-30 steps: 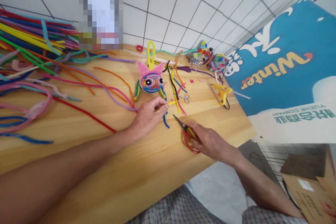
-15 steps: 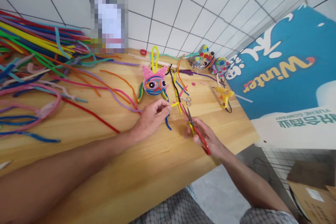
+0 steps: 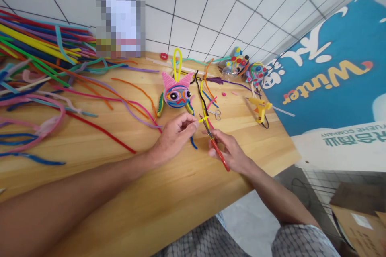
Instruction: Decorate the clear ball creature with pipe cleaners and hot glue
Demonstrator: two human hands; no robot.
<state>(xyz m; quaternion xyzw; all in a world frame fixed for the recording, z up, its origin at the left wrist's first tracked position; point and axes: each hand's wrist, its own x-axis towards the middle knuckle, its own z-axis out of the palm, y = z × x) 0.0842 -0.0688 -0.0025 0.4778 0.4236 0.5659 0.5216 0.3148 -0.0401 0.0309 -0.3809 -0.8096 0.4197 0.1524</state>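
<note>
Between the thumb and fingers of my left hand (image 3: 177, 134) is a short yellow pipe cleaner (image 3: 203, 119), its free end pointing right. My right hand (image 3: 230, 150) is closed on red-handled scissors (image 3: 219, 153). Their blades lie at the yellow piece, just off my left fingertips; whether they have cut into it I cannot tell. Just beyond my left hand is a pipe-cleaner owl-like figure (image 3: 177, 95) with pink pointed ears, big eyes and a yellow loop on top. Black and yellow pipe cleaners (image 3: 200, 90) lie beside it.
A large heap of coloured pipe cleaners (image 3: 33, 44) covers the left side of the wooden table (image 3: 135, 200). At the right are a yellow glue gun (image 3: 259, 108), small scissors (image 3: 216, 114) and two decorated figures (image 3: 237, 64). A blue signboard (image 3: 331, 72) borders the right edge.
My right hand has moved left and slightly up, bringing the scissor blades to the yellow pipe cleaner. The blades are closer together. My left hand has stayed nearly still.
</note>
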